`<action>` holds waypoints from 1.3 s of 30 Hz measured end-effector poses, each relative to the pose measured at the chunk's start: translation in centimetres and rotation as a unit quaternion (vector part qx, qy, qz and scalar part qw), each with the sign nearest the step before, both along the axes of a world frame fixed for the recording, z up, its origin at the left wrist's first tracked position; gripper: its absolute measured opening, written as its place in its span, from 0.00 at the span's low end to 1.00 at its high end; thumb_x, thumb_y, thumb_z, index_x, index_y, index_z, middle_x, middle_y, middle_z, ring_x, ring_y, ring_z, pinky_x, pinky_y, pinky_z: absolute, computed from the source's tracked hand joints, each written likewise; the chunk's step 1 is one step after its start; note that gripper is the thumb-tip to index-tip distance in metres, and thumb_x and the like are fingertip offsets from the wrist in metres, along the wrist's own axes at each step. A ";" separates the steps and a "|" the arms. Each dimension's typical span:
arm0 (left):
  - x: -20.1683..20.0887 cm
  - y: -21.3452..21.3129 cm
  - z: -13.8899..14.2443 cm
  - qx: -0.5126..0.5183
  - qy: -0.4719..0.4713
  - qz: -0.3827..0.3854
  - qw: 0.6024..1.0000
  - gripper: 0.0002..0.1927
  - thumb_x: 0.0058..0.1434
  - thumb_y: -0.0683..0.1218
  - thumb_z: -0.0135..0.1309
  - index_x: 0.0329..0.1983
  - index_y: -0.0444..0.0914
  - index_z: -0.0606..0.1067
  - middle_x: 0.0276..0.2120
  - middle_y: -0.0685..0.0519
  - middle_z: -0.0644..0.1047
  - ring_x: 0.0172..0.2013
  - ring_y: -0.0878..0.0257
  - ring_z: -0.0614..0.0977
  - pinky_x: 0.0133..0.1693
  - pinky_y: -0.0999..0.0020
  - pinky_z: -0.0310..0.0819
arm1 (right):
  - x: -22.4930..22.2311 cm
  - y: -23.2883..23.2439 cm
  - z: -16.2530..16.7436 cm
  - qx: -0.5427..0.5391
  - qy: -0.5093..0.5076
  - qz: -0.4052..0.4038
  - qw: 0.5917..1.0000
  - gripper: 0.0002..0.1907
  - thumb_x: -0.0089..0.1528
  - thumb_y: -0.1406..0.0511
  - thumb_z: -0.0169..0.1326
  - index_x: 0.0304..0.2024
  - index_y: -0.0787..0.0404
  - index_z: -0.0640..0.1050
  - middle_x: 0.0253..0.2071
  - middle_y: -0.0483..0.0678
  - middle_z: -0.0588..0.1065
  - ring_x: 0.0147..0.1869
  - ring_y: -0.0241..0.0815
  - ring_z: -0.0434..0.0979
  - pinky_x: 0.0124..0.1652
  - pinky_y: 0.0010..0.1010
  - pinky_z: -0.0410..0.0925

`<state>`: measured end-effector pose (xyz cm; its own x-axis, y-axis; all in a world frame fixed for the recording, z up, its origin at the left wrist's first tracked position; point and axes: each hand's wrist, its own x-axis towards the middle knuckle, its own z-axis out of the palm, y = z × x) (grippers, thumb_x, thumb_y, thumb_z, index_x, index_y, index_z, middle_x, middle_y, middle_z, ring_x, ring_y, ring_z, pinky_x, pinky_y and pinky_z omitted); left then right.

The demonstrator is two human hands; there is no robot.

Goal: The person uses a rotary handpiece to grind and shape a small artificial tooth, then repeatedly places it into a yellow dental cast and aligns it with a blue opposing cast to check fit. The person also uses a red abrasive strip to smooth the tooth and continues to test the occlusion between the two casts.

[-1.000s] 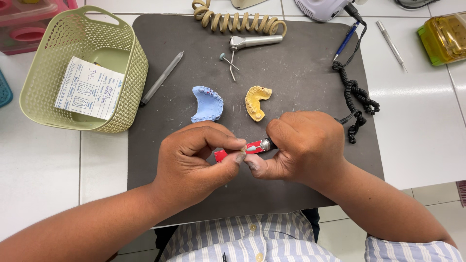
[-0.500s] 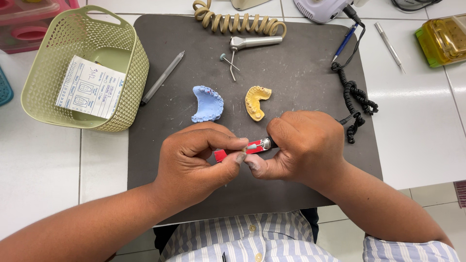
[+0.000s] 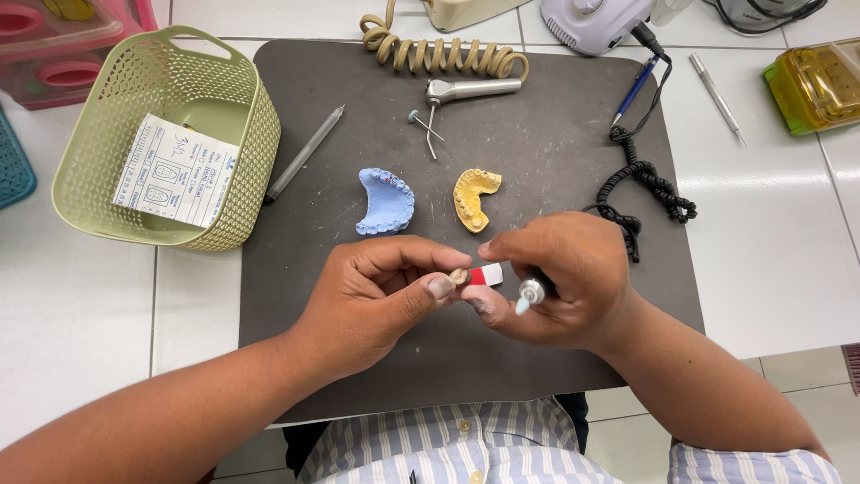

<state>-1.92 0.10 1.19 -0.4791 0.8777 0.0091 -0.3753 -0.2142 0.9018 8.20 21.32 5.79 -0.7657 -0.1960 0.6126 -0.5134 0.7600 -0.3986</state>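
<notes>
Left hand: the left hand [image 3: 376,300] sits in the lower middle of the frame, with its fingers curled in and its thumb and first fingers pinching a tiny tan piece [image 3: 458,277].
Tiny piece: the tiny tan piece is between the two hands, touching a small red and white strip [image 3: 486,274]. I cannot tell just what the piece is.
Right hand: the right hand [image 3: 560,287] is closed around a thin tool with a silver end and a pale blue tip [image 3: 528,294]. Its fingertips also pinch the red and white strip.
Mat: both hands hover over a dark grey mat [image 3: 555,161] in the middle of the frame.
Moulds: a blue tooth mould [image 3: 383,201] and a yellow tooth mould [image 3: 475,197] lie side by side on the mat, just above the hands.
Basket: a light green basket [image 3: 251,152] with little holes stands at the upper left.
Paper label: a white paper slip [image 3: 176,169] with small boxes and writing lies tilted inside the basket.
Boxes: a clear yellow box [image 3: 815,85] is at the upper right, and a pink box [image 3: 63,45] is at the upper left corner.
Other tools: a silver handpiece [image 3: 470,88] with a tan curly cord [image 3: 439,56] lies at the top of the mat. A grey pen-like stick [image 3: 305,152] lies next to the basket, and a black curly cord [image 3: 645,184] is at the right.
</notes>
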 end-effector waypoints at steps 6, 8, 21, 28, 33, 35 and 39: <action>0.1 0.1 -0.1 0.036 0.100 0.006 0.994 0.12 0.72 0.43 0.54 0.54 0.32 0.79 0.49 0.47 0.81 0.49 0.64 0.83 0.52 0.70 0.80 | -0.1 -0.3 -0.3 0.012 0.045 0.025 0.999 0.18 0.57 0.68 0.70 0.47 0.61 0.78 0.18 0.41 0.68 0.20 0.32 0.68 0.23 0.26 0.58; 0.1 0.1 -0.2 0.034 0.099 0.005 0.995 0.13 0.72 0.44 0.53 0.54 0.34 0.80 0.49 0.48 0.81 0.49 0.64 0.84 0.53 0.71 0.81 | -0.2 -0.3 -0.2 0.022 0.056 0.030 0.998 0.18 0.58 0.69 0.69 0.49 0.60 0.79 0.20 0.41 0.69 0.21 0.32 0.69 0.24 0.26 0.59; -0.2 0.1 -0.1 -0.001 -0.007 -0.005 1.000 0.13 0.65 0.41 0.59 0.50 0.30 0.78 0.43 0.46 0.84 0.43 0.67 0.86 0.43 0.74 0.83 | -0.4 -0.6 0.1 0.040 0.066 0.038 0.996 0.15 0.59 0.67 0.70 0.45 0.60 0.79 0.22 0.41 0.73 0.23 0.32 0.72 0.25 0.25 0.61; 0.1 0.1 -0.6 0.017 -0.005 0.010 1.000 0.08 0.66 0.41 0.59 0.46 0.31 0.79 0.43 0.46 0.84 0.40 0.70 0.84 0.37 0.78 0.80 | 0.1 -0.7 0.2 0.039 0.041 -0.012 0.998 0.12 0.60 0.62 0.68 0.36 0.60 0.78 0.20 0.43 0.70 0.22 0.36 0.71 0.24 0.28 0.60; 0.5 -0.4 -0.5 0.027 0.061 0.024 0.997 0.08 0.67 0.43 0.59 0.44 0.32 0.79 0.44 0.46 0.84 0.34 0.74 0.80 0.32 0.80 0.75 | 0.1 -0.6 0.1 0.106 0.042 -0.111 0.987 0.28 0.57 0.44 0.62 0.19 0.58 0.71 0.16 0.45 0.66 0.19 0.41 0.68 0.22 0.32 0.59; 0.6 -0.5 -0.4 0.025 0.077 0.026 0.996 0.08 0.67 0.43 0.59 0.43 0.33 0.78 0.44 0.46 0.84 0.34 0.73 0.79 0.32 0.79 0.75 | 0.1 -0.7 0.1 0.132 0.042 -0.128 0.982 0.30 0.58 0.42 0.59 0.19 0.58 0.70 0.16 0.45 0.65 0.20 0.42 0.67 0.23 0.33 0.59; 0.9 -0.7 -0.1 0.053 0.199 0.068 0.976 0.07 0.68 0.43 0.60 0.42 0.34 0.77 0.44 0.47 0.83 0.43 0.71 0.84 0.43 0.77 0.82 | 0.1 -1.0 0.0 0.159 0.041 -0.137 0.977 0.32 0.59 0.40 0.57 0.18 0.57 0.69 0.16 0.44 0.62 0.19 0.42 0.65 0.22 0.34 0.58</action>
